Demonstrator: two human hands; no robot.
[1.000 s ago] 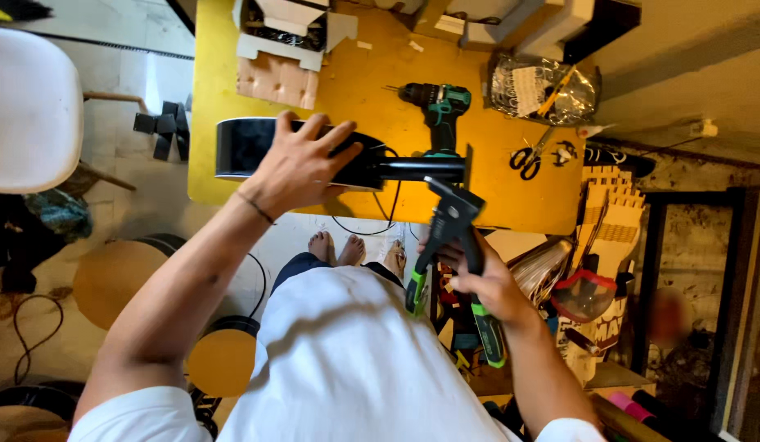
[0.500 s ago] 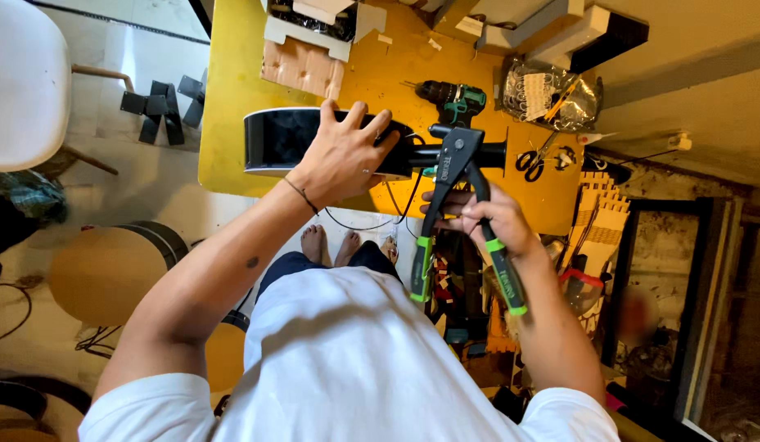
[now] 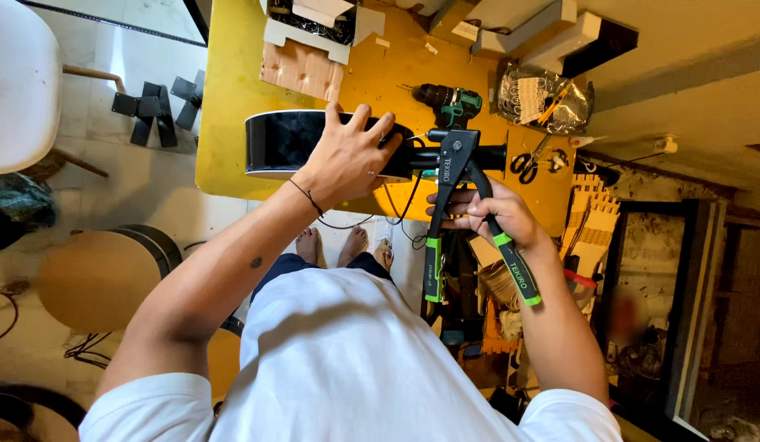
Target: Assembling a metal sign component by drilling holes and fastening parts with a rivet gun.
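Seemingly stiff and slick, the glossy black curved metal band [image 3: 286,143] lies on the yellow table [image 3: 224,98] under the flat-pressing left hand [image 3: 347,160], while the right hand [image 3: 486,214] wraps the black green-tipped long-handled riveter [image 3: 457,205] just beside it.

- A glossy black cylinder [image 3: 286,143] lies on a mustard-yellow table [image 3: 224,98].
- The hand riveter [image 3: 453,205] is black, with bright green bands on its two handles.
- A cordless drill [image 3: 449,102] shows dark green and black.
- Scissors [image 3: 525,164] have black handles.
- A thin black band circles the wrist of the left hand [image 3: 347,160].
- The person's shirt [image 3: 339,360] is plain white.
- A white chair [image 3: 20,82] stands over pale floor tiles [image 3: 142,49].
- A tan round stool [image 3: 97,278] has a dark rim.
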